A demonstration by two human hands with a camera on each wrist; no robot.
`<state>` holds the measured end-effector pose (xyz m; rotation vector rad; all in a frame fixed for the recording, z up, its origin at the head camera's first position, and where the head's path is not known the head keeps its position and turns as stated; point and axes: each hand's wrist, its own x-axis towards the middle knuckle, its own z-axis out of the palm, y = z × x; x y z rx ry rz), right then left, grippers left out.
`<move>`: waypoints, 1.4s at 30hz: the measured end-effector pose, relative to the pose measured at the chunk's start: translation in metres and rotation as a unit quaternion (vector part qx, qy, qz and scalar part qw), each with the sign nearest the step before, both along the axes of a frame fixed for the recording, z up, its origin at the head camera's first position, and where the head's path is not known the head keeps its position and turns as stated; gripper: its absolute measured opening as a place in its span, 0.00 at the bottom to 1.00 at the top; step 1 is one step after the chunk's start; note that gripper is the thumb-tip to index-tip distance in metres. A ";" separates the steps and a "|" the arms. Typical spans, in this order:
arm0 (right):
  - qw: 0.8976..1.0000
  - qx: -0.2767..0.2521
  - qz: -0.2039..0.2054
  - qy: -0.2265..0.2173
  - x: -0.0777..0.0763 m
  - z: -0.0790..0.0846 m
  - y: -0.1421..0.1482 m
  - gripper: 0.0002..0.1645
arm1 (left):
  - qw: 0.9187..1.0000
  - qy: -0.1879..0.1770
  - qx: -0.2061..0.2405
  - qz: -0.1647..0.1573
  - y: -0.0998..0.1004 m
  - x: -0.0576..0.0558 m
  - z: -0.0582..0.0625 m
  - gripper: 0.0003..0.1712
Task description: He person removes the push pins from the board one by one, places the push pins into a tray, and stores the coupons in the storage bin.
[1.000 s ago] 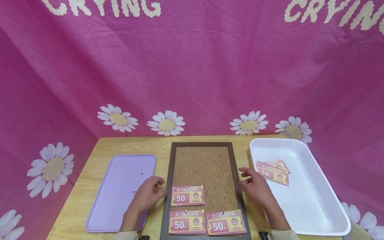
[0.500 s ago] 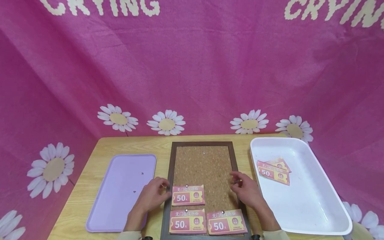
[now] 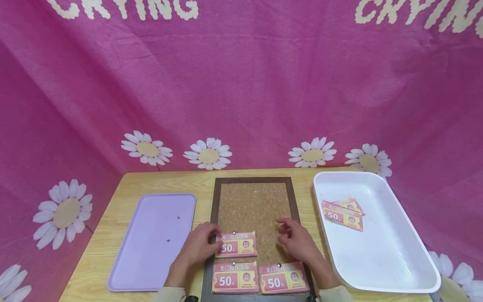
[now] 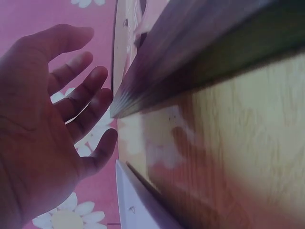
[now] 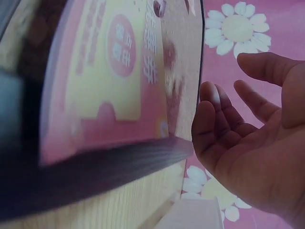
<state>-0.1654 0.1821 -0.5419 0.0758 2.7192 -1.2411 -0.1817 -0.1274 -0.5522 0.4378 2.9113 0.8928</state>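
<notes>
A brown-framed corkboard [image 3: 256,209] lies on the table with three pink-and-yellow coupons on it, each with a pushpin at its top edge. My left hand [image 3: 201,245] is over the board's left side, its thumb and fingertips at the left end of the upper coupon [image 3: 241,246]. Relaxed, spread fingers [image 4: 90,98] show in the left wrist view, with nothing held. Above the bare cork to the right hovers my right hand [image 3: 296,243], loosely bent and without anything in it. Below it is the lower right coupon [image 3: 284,279]; the lower left coupon [image 3: 235,279] lies beside that.
Left of the board is a purple tray [image 3: 147,239] with two small dark pushpins [image 3: 168,240] on it. A deep white tray [image 3: 381,251] on the right holds overlapping coupons [image 3: 341,216]. A pink flowered cloth [image 3: 241,105] hangs behind the table.
My left hand has moved right, from beside the frame to the upper coupon's left end. My right hand has moved left, from the frame's right edge to over the cork.
</notes>
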 end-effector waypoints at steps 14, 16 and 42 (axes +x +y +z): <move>1.000 -0.005 0.020 -0.010 0.001 -0.004 -0.016 0.30 | 1.000 -0.014 -0.022 -0.009 0.012 -0.003 -0.006 0.16; 1.000 -0.004 0.030 -0.008 0.001 -0.004 -0.019 0.30 | 0.999 -0.021 -0.025 -0.010 0.014 -0.004 -0.006 0.15; 0.998 0.015 0.063 -0.026 -0.001 -0.010 -0.044 0.31 | 0.998 -0.044 -0.043 -0.005 0.038 -0.016 -0.013 0.12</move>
